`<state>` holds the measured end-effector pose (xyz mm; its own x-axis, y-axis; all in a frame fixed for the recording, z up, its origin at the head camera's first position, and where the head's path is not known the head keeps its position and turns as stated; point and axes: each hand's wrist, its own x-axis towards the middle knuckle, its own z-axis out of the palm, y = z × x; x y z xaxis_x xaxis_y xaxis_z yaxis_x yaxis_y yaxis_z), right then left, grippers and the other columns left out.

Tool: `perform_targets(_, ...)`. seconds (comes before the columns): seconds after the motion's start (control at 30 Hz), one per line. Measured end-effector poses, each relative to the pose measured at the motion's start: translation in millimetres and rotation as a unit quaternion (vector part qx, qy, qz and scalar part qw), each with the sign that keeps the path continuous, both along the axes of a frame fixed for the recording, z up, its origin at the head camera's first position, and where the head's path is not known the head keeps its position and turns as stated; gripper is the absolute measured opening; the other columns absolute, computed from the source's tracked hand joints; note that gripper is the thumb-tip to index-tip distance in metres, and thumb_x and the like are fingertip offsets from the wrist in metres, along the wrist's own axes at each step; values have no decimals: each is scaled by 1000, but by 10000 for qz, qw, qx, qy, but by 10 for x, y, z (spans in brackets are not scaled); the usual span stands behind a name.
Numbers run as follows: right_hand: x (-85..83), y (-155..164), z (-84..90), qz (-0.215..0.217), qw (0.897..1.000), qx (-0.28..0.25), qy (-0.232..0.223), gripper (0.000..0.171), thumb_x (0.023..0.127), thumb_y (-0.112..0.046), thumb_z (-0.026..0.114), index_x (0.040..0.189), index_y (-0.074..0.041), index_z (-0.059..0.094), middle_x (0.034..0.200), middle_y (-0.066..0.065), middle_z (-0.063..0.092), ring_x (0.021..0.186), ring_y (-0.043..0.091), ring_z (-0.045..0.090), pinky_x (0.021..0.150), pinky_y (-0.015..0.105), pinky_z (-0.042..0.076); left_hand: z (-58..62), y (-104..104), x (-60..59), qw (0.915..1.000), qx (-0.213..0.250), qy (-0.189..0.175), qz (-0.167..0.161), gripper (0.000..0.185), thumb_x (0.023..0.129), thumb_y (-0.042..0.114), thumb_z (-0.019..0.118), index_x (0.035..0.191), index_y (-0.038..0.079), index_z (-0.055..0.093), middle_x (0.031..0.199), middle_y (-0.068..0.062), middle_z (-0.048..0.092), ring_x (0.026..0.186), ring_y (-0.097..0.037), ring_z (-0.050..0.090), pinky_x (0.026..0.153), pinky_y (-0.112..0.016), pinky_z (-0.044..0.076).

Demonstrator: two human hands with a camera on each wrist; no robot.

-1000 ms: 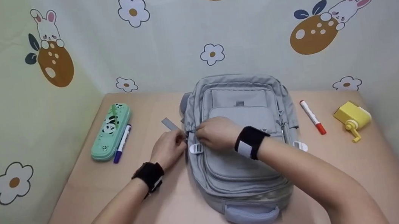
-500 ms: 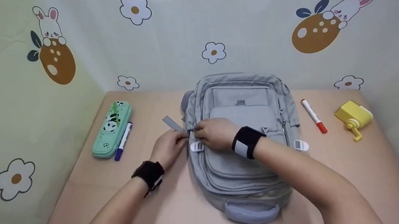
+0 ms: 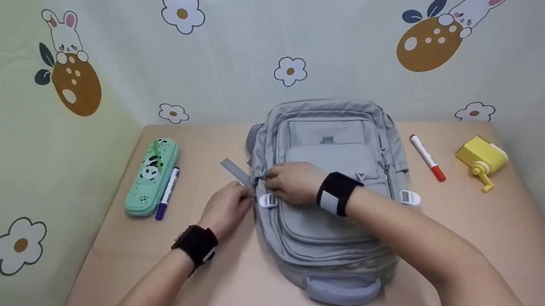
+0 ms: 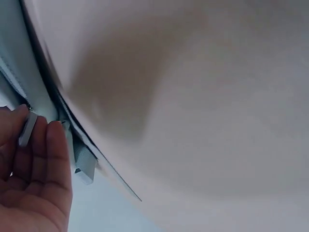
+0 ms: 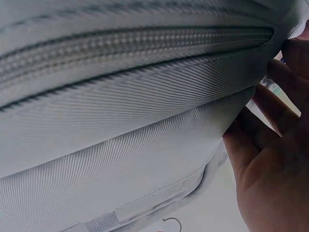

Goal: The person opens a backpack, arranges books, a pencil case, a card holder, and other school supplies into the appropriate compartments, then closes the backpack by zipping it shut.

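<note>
A grey backpack (image 3: 329,167) lies on the table with its padded handle (image 3: 344,290) toward me. At its left side, my left hand (image 3: 224,208) pinches a grey zipper pull (image 4: 28,129) between thumb and fingers, as the left wrist view shows. Just above that hand a grey strap (image 3: 234,170) sticks out onto the table. My right hand (image 3: 299,183) reaches across the bag's front and grips its left edge near a white buckle (image 3: 268,201). In the right wrist view its fingers (image 5: 277,108) bend against the grey fabric; their tips are partly hidden.
Left of the bag lie a green panda pencil case (image 3: 152,178) and a marker with a purple cap (image 3: 168,193). To the right are a red-capped marker (image 3: 427,157) and a yellow pencil sharpener with a crank (image 3: 481,157). A printed curtain (image 3: 239,48) stands behind the table.
My left hand has shifted slightly down and to the left along the bag's side, leaving more of the grey strap visible. The right hand stays at nearly the same place.
</note>
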<state>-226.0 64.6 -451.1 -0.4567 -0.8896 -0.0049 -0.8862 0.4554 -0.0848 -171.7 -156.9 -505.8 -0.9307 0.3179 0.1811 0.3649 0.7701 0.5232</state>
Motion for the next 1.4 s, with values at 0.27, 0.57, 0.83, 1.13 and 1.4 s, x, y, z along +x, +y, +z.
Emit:
perform_targets(0.27,2,-2,21,-130,9998,66,-113,20,101,-15,60,114,-8,73,129,12,62,115,31,61,96,45,50,149,-47,58,9983,-53,-490,-294,5,90,7,74,94,7,78,84,-1,64,80,-21,62,77,-41,52)
perform_targets(0.57,19,-14,8,-171,9998,78,19,20,101,-16,60,114,-7,72,126,13,63,116,32,60,100,44,48,176,-45,94,9951,-67,-937,-309,5,88,6,74,91,7,78,83,0,69,79,-19,63,78,-40,53)
perform_targets(0.83,55,-12,-18,-217,9997,15,68,21,101,-17,60,114,-6,72,129,15,63,121,34,58,105,45,45,82,30,122,9986,-53,-526,45,9,90,11,74,98,10,78,82,2,62,76,-17,56,74,-37,48)
perform_targets(1.13,185,-96,40,148,9999,-40,-11,31,103,-16,56,131,-8,67,143,14,58,135,32,51,114,43,37,87,39,132,9988,-62,-414,267,6,89,7,72,91,10,76,86,0,63,79,-19,61,75,-38,51)
perform_targets(1.4,257,-119,-41,178,9988,297,-360,40,109,-20,44,146,-10,56,146,10,57,139,33,47,115,44,36,66,10,142,9957,511,-665,386,3,91,7,73,88,5,75,88,-4,67,86,-23,64,83,-41,52)
